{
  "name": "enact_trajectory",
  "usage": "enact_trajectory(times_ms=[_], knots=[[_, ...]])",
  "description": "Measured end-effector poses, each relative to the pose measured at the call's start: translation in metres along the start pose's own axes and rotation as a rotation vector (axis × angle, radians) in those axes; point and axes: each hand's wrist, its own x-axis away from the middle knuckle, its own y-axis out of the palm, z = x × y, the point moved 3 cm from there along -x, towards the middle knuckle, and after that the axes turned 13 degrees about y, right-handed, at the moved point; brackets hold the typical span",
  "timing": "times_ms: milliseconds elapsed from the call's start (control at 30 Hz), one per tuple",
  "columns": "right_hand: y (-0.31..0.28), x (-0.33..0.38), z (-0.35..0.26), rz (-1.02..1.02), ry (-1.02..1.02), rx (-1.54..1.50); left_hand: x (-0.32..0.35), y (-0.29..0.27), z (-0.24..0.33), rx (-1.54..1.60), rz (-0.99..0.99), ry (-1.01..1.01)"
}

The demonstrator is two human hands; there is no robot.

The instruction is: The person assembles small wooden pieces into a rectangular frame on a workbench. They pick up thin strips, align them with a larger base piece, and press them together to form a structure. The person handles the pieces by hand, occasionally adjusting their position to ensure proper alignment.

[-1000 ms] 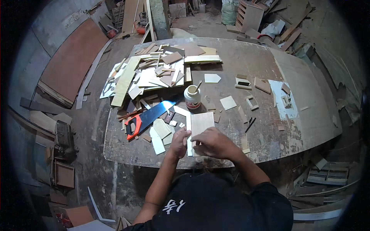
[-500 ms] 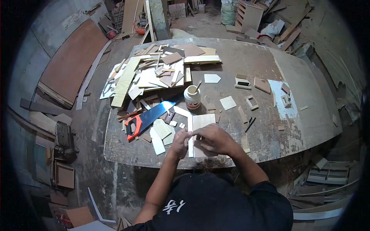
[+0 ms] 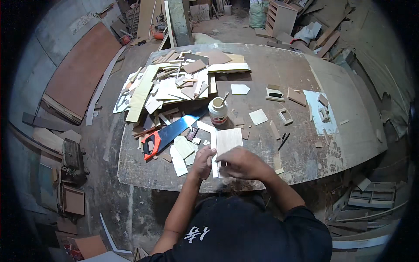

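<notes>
At the near edge of the table lies a pale square wooden board (image 3: 229, 139), with a narrow white strip (image 3: 214, 139) along its left side. My left hand (image 3: 203, 162) is closed at the strip, its thumb and fingertips against the strip's edge. Over the near part of the board hovers my right hand (image 3: 240, 162), fingers bent and slightly smeared by motion; whether anything is in them is hidden. A white open jar (image 3: 218, 111) with a stick standing in it is beyond the board. Left of my hands lies a handsaw (image 3: 173, 132) with an orange and black handle.
A heap of wood offcuts (image 3: 174, 87) covers the table's far left. To the right are small wooden frames (image 3: 285, 116), a dark pen-like tool (image 3: 283, 141), a square wood piece (image 3: 258, 116) and a pale blue sheet (image 3: 321, 112). Several white scraps (image 3: 178, 160) lie beside the saw.
My right hand has drawn slightly away from my left fingertips, toward the right and nearer to me. The board and strip have shifted slightly left; my left hand stays at the strip.
</notes>
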Motion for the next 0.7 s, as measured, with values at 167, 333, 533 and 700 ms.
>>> enact_trajectory(times_ms=[167,333,533,700], knots=[[-0.007,-0.005,0.008,0.138,0.015,0.004,-0.001,-0.008,-0.009,-0.048,-0.040,-0.011],[0.001,-0.001,-0.005,0.053,-0.004,0.025,-0.001,-0.009,-0.003,-0.020,0.022,-0.073],[0.007,-0.005,-0.002,-0.113,-0.025,-0.052,-0.002,-0.005,0.000,-0.018,0.029,-0.025],[-0.001,-0.012,0.007,0.046,0.033,-0.028,-0.002,-0.008,-0.003,-0.015,-0.041,-0.017]])
